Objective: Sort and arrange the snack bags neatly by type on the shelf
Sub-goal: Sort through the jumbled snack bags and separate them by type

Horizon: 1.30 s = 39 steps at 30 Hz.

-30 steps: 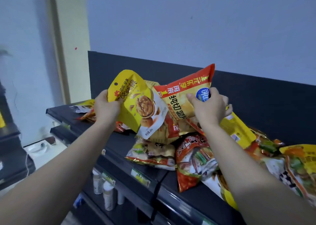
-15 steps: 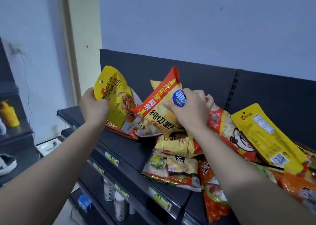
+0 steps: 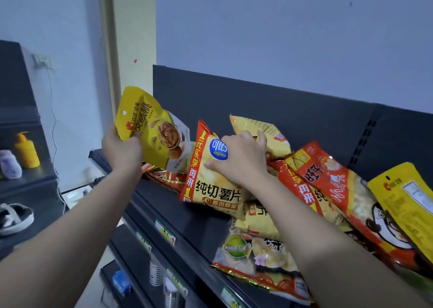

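Note:
My left hand (image 3: pixel 121 152) grips a yellow walnut snack pouch (image 3: pixel 152 129) by its lower left corner and holds it up above the left end of the dark shelf (image 3: pixel 187 216). My right hand (image 3: pixel 239 160) grips a yellow-and-red potato chip bag (image 3: pixel 210 186) near its top, the bag leaning upright on the shelf. Behind that hand stands another yellow chip bag (image 3: pixel 262 129). To the right lie a second red-edged chip bag (image 3: pixel 302 190), a red rice-cracker bag (image 3: pixel 339 190) and a yellow pouch (image 3: pixel 407 202). A rice-cake bag (image 3: pixel 257 256) lies flat at the front edge.
A black back panel (image 3: pixel 293 111) closes the shelf behind the bags. Lower shelves (image 3: pixel 150 256) with price tags and small bottles sit beneath. At the far left another dark rack (image 3: pixel 28 179) holds a yellow pump bottle (image 3: pixel 25 150) and a shoe (image 3: pixel 14 216).
The view has swung left. The chip bag in my right hand has turned from tilted to nearly upright and come down onto the shelf. My left hand still holds the walnut pouch raised.

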Tool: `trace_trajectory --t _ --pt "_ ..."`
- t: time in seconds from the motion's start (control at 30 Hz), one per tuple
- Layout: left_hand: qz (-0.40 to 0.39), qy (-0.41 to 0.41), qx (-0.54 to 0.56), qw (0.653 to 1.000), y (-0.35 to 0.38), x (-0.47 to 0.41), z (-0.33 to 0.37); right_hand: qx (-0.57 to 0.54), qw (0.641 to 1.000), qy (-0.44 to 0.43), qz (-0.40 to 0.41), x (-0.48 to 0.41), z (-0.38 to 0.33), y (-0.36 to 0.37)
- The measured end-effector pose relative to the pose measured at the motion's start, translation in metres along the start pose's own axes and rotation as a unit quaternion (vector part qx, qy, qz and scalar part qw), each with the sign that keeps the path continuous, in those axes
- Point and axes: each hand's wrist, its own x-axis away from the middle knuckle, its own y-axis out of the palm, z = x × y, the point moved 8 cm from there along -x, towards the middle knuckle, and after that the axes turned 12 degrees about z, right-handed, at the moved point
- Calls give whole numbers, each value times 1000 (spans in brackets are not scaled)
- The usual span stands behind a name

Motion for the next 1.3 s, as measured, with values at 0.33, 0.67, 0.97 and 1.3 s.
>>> trace_trajectory --t 0.33,0.67,0.97,1.3 --pt "2 -174 91 980 52 -100 -82 71 986 108 -107 -53 -5 80" --pt "10 -377 192 906 103 -158 -189 118 973 153 -128 -84 -17 125" --pt "-57 -510 90 854 115 -157 -279 78 971 185 -128 -84 -2 139" --pt "-272 -187 -380 864 126 -182 -298 62 963 218 -147 -80 10 147"
